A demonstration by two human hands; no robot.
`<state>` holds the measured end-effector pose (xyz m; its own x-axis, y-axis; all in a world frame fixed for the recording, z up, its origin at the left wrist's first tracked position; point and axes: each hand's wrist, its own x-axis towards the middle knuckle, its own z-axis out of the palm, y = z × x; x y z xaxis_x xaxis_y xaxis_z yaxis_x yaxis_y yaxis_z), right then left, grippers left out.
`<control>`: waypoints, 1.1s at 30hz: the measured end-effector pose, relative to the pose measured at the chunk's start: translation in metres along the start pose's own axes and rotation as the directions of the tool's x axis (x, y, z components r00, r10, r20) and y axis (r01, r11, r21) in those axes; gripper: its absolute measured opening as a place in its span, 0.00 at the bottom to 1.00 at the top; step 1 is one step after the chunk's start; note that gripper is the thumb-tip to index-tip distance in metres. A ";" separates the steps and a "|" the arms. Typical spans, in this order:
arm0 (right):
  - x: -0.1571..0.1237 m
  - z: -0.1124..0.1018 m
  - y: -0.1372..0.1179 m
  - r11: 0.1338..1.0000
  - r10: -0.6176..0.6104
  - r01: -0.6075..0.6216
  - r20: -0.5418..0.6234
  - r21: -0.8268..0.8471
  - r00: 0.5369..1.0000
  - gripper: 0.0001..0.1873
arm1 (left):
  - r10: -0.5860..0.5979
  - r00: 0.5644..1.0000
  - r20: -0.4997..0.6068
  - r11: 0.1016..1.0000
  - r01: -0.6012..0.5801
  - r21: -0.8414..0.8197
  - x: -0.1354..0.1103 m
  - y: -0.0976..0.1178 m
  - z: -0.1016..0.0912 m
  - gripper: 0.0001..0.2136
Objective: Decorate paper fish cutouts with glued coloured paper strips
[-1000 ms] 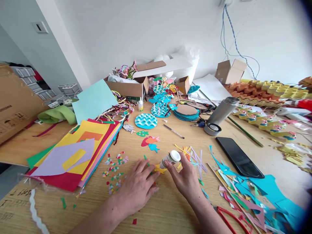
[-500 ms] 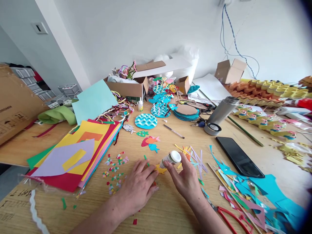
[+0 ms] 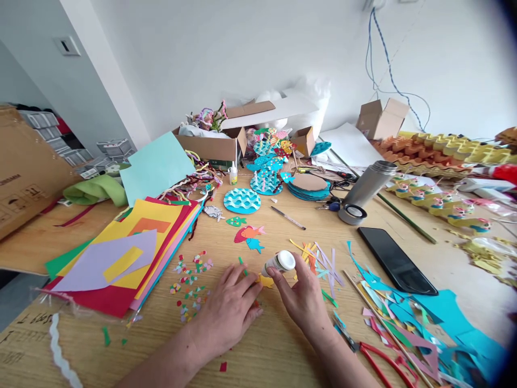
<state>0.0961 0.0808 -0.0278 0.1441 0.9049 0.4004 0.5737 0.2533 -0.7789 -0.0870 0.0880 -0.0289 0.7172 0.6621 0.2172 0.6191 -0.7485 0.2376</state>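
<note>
My right hand [image 3: 305, 296] is closed around a small white glue bottle [image 3: 277, 264], tilted with its round white base up towards me. The bottle's lower end points down over a yellow paper cutout [image 3: 265, 281], which is partly covered by my fingers. Flat on the table, my left hand [image 3: 232, 302] has its fingers stretched out, the tips at the cutout's left edge. A green paper strip [image 3: 242, 264] pokes out by those fingertips. Just beyond lie a red and orange paper fish [image 3: 247, 234], a blue paper fish [image 3: 255, 245] and a green paper fish [image 3: 236, 221].
Coloured paper sheets [image 3: 121, 253] are piled at left, beside scattered paper bits [image 3: 189, 280]. To the right are a black phone [image 3: 396, 261], red-handled scissors [image 3: 375, 355], blue scraps [image 3: 452, 318] and a steel flask [image 3: 369, 183]. A wavy blue disc [image 3: 242, 201] lies farther back.
My right hand has shifted slightly left with the glue bottle, which leans a little more. More of the scissors shows beside my right forearm. My left hand stays in place.
</note>
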 end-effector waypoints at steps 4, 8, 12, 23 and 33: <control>0.000 0.001 0.000 1.000 0.028 -0.028 -0.005 0.007 1.000 0.06 | 0.000 1.000 -0.001 1.000 0.000 -0.002 0.000 -0.001 0.001 0.17; 0.000 0.000 0.000 0.999 0.041 -0.041 0.005 -0.009 0.999 0.06 | 0.001 1.000 0.000 1.000 -0.001 0.002 0.000 -0.001 0.001 0.17; 0.000 -0.001 -0.001 0.999 0.033 -0.033 0.011 -0.038 0.999 0.07 | 0.001 1.000 0.000 1.000 -0.001 -0.006 0.000 0.000 -0.001 0.17; -0.001 -0.003 -0.001 0.998 -0.018 0.020 0.018 -0.067 1.000 0.09 | -0.016 1.000 0.022 1.000 0.017 -0.020 0.001 0.001 -0.001 0.16; -0.002 -0.003 0.000 0.995 -0.045 0.045 -0.003 -0.086 0.999 0.09 | -0.014 1.000 0.018 1.000 0.014 -0.016 0.002 0.000 -0.001 0.16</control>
<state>0.0982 0.0779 -0.0266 0.1203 0.8915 0.4368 0.6471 0.2633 -0.7155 -0.0859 0.0890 -0.0272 0.7141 0.6719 0.1966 0.6241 -0.7382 0.2559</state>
